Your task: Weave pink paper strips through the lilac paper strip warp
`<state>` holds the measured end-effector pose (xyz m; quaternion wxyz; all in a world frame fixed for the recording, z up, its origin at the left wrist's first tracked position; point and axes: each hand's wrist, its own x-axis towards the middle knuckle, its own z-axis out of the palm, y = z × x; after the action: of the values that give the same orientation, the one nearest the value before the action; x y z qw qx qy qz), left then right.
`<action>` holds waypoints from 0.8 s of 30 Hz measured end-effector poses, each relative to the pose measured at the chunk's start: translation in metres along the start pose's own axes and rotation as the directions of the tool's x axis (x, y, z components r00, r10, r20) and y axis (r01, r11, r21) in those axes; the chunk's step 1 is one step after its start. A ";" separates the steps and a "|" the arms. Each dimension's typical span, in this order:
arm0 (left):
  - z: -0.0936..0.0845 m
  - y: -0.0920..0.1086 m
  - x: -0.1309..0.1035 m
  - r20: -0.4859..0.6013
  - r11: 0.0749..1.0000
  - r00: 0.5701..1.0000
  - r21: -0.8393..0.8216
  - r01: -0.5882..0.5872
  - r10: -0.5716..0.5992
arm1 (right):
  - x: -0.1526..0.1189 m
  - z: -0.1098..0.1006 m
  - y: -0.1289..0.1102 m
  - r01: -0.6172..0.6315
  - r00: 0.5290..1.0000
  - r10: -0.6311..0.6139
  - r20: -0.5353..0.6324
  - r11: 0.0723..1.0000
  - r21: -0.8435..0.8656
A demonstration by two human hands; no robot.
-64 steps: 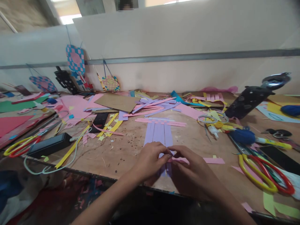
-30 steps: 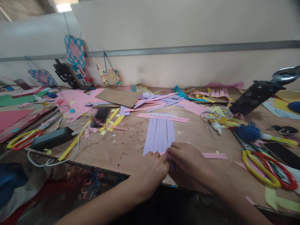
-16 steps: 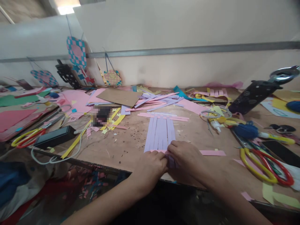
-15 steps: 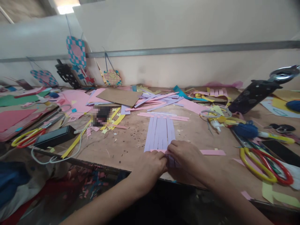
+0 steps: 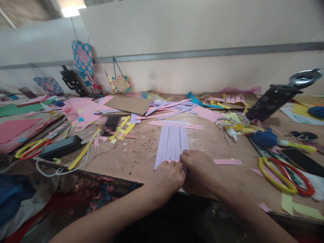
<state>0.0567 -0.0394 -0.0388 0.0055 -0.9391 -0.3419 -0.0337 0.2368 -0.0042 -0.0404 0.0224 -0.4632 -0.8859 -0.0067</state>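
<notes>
Several purple paper strips lie side by side on the table, running toward me. Pink strips cross over their far end. At the near end, my left hand and my right hand meet with fingers curled down on the purple strips. Both hands are closed on the strips' near part, which their fingers mostly cover. Out to the right of my right hand, a pink strip sticks out sideways over the table.
Yellow and red scissors, blue yarn and a black tape dispenser are at the right. A black adapter with a white cable lies left. Loose strips and brown card lie behind.
My left hand has shifted slightly right and now covers more of the pink strip at the near end. My right hand has moved only slightly.
</notes>
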 end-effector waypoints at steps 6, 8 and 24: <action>0.007 -0.012 -0.005 -0.038 0.986 0.995 -0.141 0.083 -0.089 | -0.004 -0.004 -0.001 -0.006 0.999 0.007 -0.044 1.000 0.030; 0.004 -0.018 -0.008 -0.038 0.979 0.996 -0.194 0.068 -0.077 | -0.008 -0.007 0.000 0.007 0.999 -0.005 -0.054 0.999 0.042; -0.010 -0.059 -0.015 -0.018 0.831 0.945 -0.482 0.277 -0.326 | -0.026 0.018 -0.023 0.249 0.940 -0.258 -0.223 0.966 -0.069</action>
<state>0.0070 -0.0044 -0.0301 -0.2125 -0.8431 -0.4663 -0.1632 0.2325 -0.0379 -0.0593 0.1145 -0.3417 -0.9293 -0.0808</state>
